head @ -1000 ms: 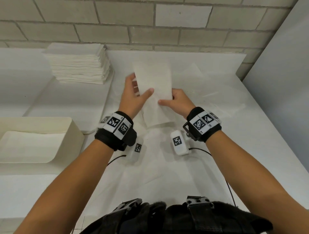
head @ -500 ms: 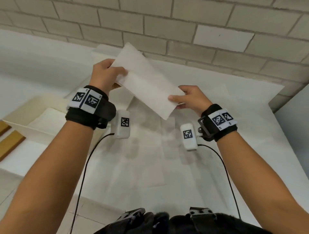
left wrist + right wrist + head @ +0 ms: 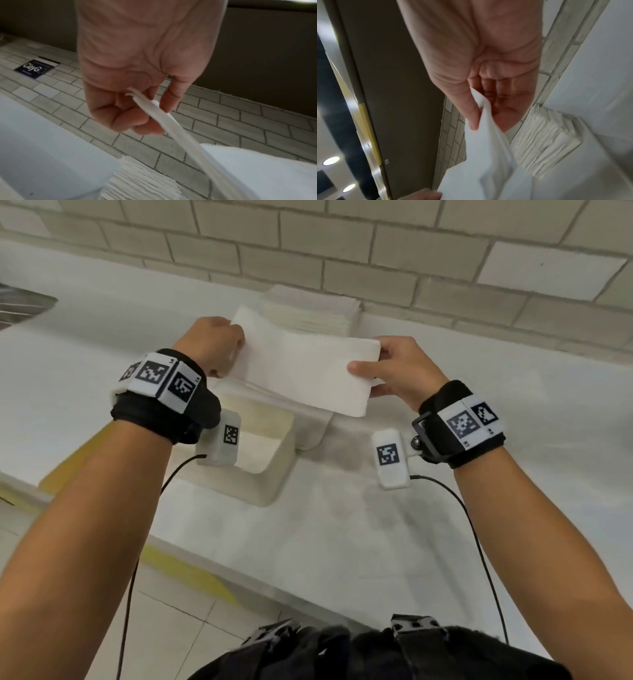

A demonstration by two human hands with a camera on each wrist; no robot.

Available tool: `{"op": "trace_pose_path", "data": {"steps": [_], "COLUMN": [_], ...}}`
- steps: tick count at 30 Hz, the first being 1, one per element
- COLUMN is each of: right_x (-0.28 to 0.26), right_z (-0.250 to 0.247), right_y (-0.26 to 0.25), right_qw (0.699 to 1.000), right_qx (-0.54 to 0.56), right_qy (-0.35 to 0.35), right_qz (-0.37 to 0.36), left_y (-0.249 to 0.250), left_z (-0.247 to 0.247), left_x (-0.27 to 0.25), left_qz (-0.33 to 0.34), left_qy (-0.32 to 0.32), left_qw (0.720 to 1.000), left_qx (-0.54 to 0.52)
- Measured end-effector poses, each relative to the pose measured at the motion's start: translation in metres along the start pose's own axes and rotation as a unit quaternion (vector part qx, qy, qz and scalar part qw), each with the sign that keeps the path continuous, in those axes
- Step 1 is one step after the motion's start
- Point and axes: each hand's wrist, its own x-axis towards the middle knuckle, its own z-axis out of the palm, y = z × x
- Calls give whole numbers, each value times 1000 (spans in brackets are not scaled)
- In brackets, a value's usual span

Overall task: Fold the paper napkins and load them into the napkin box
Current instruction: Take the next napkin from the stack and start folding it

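folded napkin [image 3: 308,373] pinched between left hand [image 3: 210,344] and right hand [image 3: 400,369].

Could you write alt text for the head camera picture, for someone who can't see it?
Two hands, left hand and right hand, hold a folded white napkin by its ends above a cream napkin box on a white counter. A stack of napkins sits behind, against a brick wall.
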Motion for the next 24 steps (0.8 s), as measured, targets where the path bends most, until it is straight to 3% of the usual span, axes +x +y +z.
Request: {"op": "trace_pose_path", "data": {"steps": [7, 12, 18, 24], "right_x": [-7, -1, 10, 15], "right_z": [74, 122, 158, 177], "right_y": [-24, -36, -39, -42], "right_qw": [997, 982, 938, 883], "right_qx": [-33, -113, -236, -385], "right_qy": [19, -28, -61, -66], "right_qz": [63, 147, 247, 258], "left_y": [-44, -72, -85, -85], "left_z": [-55, -74, -74, -64], "left_x": [32, 36, 42, 43], "left_qz": [-50, -30, 20, 42], "left_qy": [-80, -173, -222, -238], "left_qw": [992, 954, 916, 889], "left_qx": [81, 243, 334, 390]}}
